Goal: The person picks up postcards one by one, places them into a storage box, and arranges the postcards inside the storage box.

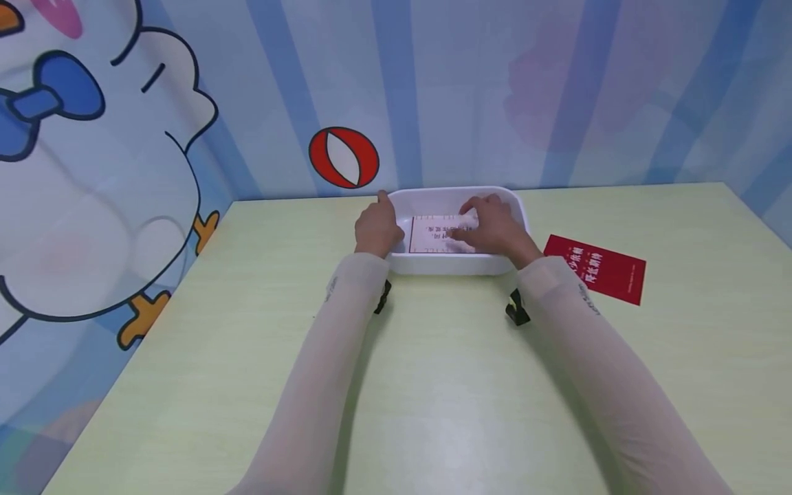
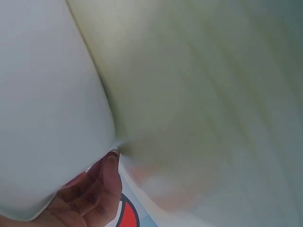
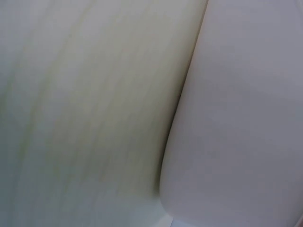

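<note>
A white tray (image 1: 445,265) stands at the back of the table, close to the wall. My left hand (image 1: 378,225) grips its left end, thumb over the rim; in the left wrist view, the left hand's curled fingers show against the tray's outer wall. My right hand (image 1: 495,230) reaches into the tray from the right, thumb and index finger spread apart over a white card (image 1: 427,237) with dark red print. The thumb tip overlaps the card's face. In the right wrist view the tray's wall (image 3: 236,118) hides this hand.
A red card (image 1: 612,271) with white lettering lies right of the tray, partly behind my right forearm. The pale table (image 1: 433,399) meets a blue striped wall (image 1: 458,89) just behind the tray. A black strap piece (image 1: 517,308) shows at my right wrist.
</note>
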Demonstrator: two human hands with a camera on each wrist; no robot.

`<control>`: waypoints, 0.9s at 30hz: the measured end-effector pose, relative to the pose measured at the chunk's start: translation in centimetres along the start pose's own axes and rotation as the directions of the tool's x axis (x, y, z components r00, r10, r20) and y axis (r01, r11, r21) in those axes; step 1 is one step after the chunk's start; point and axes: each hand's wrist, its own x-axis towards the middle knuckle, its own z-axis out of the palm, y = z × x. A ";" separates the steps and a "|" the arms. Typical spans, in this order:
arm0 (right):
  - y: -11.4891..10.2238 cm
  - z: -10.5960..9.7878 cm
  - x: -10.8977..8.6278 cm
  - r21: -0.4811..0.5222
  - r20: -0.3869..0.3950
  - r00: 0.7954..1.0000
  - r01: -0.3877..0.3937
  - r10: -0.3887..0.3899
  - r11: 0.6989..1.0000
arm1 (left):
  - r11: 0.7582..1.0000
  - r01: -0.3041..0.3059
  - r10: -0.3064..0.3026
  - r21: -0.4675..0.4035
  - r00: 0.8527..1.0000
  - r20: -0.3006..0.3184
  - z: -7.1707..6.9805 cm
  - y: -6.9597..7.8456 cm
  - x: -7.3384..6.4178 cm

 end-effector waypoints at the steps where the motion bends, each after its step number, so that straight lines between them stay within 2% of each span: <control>1: 0.0 0.0 0.0 0.008 -0.010 1.000 0.002 -0.002 1.000 | 1.000 0.003 -0.003 0.011 1.000 0.008 0.0 0.0 0.0; 5: 0.0 -0.2 -0.2 0.050 -0.056 0.998 0.010 -0.007 0.999 | 0.998 -0.016 0.014 0.063 0.999 0.032 -0.2 0.2 0.0; 7: 0.1 -0.3 -0.2 0.060 -0.084 0.996 0.026 -0.021 0.998 | 0.996 -0.046 0.044 0.081 0.999 0.027 -0.2 0.2 0.1; 13: 0.1 -0.6 -0.3 0.114 -0.162 0.985 0.071 -0.052 0.991 | 0.993 -0.094 0.094 0.065 0.996 0.005 0.0 -0.2 0.2; 17: 0.0 -0.7 -0.3 0.199 -0.228 0.974 0.058 -0.012 0.978 | 0.994 -0.101 0.100 0.041 0.995 0.009 -0.2 -0.2 0.1; 21: 0.2 -1.0 -0.3 0.281 -0.306 0.951 0.050 0.040 0.958 | 0.994 -0.104 0.103 0.016 0.995 0.015 -0.2 -0.1 0.0; 27: 0.2 -1.6 -0.7 0.320 -0.349 0.935 0.052 0.067 0.946 | 0.995 -0.101 0.102 -0.004 0.995 0.025 -0.3 -0.1 0.0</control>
